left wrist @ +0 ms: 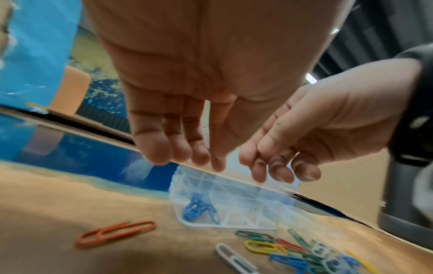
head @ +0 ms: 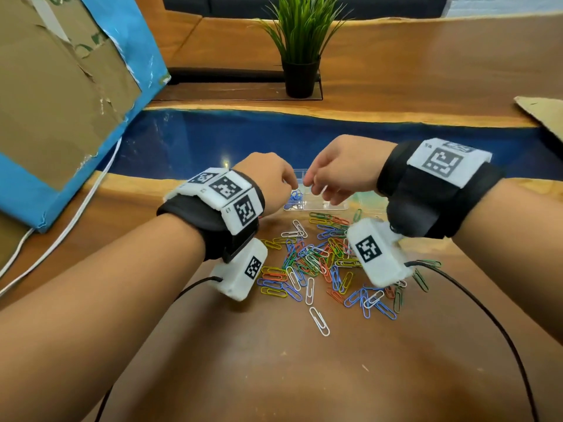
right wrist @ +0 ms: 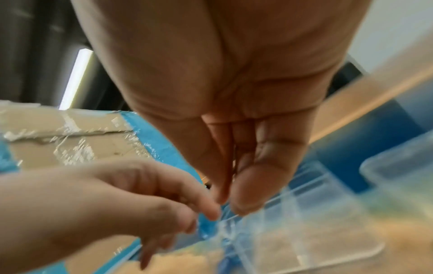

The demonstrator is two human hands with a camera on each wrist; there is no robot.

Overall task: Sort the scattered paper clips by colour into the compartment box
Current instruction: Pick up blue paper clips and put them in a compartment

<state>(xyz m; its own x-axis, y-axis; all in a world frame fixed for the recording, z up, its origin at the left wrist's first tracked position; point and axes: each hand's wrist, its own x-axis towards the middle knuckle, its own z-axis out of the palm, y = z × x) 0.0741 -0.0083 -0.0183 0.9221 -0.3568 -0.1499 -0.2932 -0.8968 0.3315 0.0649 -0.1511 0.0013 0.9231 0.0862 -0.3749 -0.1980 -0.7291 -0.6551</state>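
A clear compartment box (head: 338, 205) lies on the table beyond a scattered pile of mixed-colour paper clips (head: 316, 257). Several blue clips (head: 294, 198) sit in its near-left compartment (left wrist: 199, 207); the other compartments look bare. My left hand (head: 291, 182) hovers over that compartment with its fingers (left wrist: 159, 152) hanging straight down and nothing between them. My right hand (head: 310, 181) hovers beside it over the box (right wrist: 304, 231), thumb pressed against the forefinger (right wrist: 248, 194); the blur hides whether a clip is pinched there.
A torn cardboard and blue box (head: 61, 102) stands at the left with a white cable (head: 76, 214) beside it. A potted plant (head: 300, 56) stands at the back. One orange clip (left wrist: 117, 233) and one white clip (head: 319, 321) lie apart from the pile.
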